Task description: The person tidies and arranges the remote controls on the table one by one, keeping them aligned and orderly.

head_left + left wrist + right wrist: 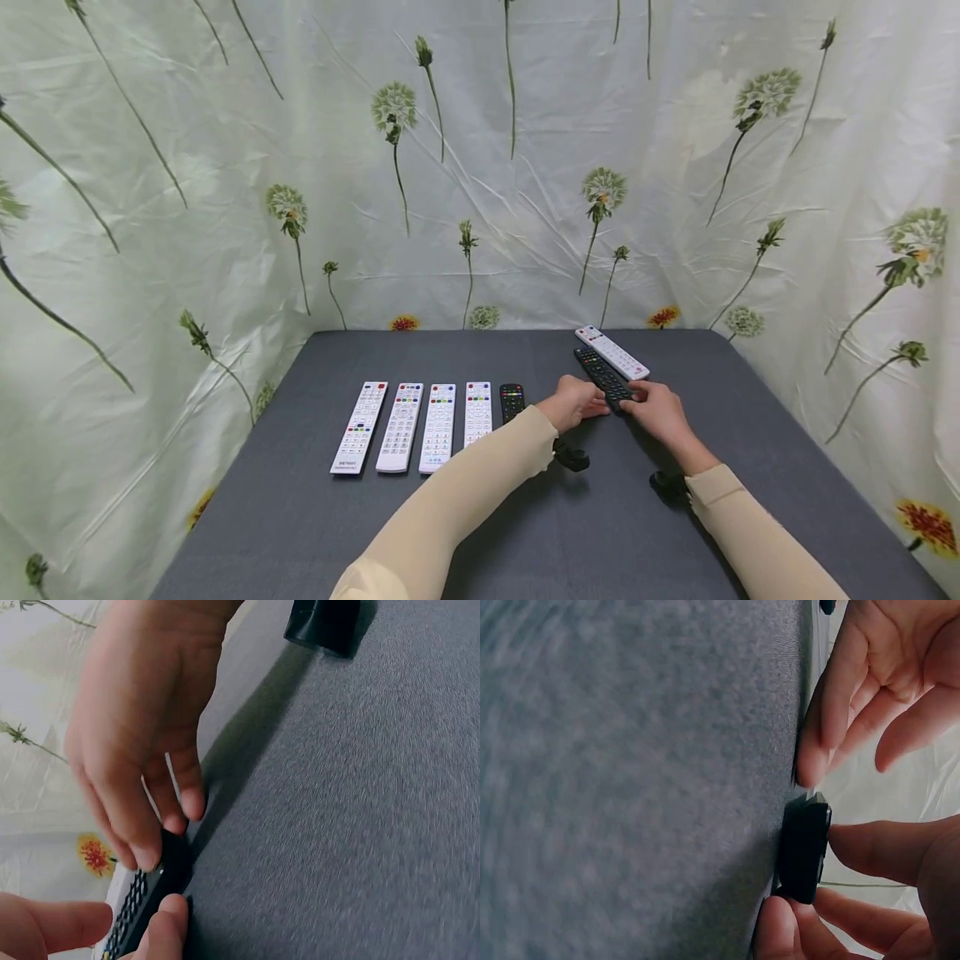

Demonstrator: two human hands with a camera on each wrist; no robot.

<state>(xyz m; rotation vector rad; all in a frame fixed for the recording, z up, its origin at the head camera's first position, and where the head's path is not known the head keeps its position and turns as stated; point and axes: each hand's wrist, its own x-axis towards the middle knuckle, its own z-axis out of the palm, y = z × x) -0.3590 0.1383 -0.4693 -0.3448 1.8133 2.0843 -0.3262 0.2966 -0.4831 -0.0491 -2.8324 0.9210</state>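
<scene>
Cream sleeves (457, 500), one pair, nearest the camera: being held out over a dark grey tabletop (262, 533).

Black remote (602, 372), one: being held slantwise at the right of the tabletop, keys up; whether it is being lifted at all cannot be told.

Right hand (660, 414): the remote's near end is being pinched, thumb on the face, fingers curled at the side.

Left hand (576, 402): fingers are being held loosely extended at the opposite edge, thumb apart; nothing is being gripped, and whether the edge is being touched cannot be made out.

White remote (612, 352), one: being flanked by the black one, nearly parallel.

White remotes in a row (359, 427), four, and second black remote (512, 402), at the row's right end: being displayed face up, the last two being partly covered.

Step, as judged: the pinched remote is apparently being positioned. Next, a steady grip and gentle squaring seem to be called for, the white neighbour being left undisturbed.
</scene>
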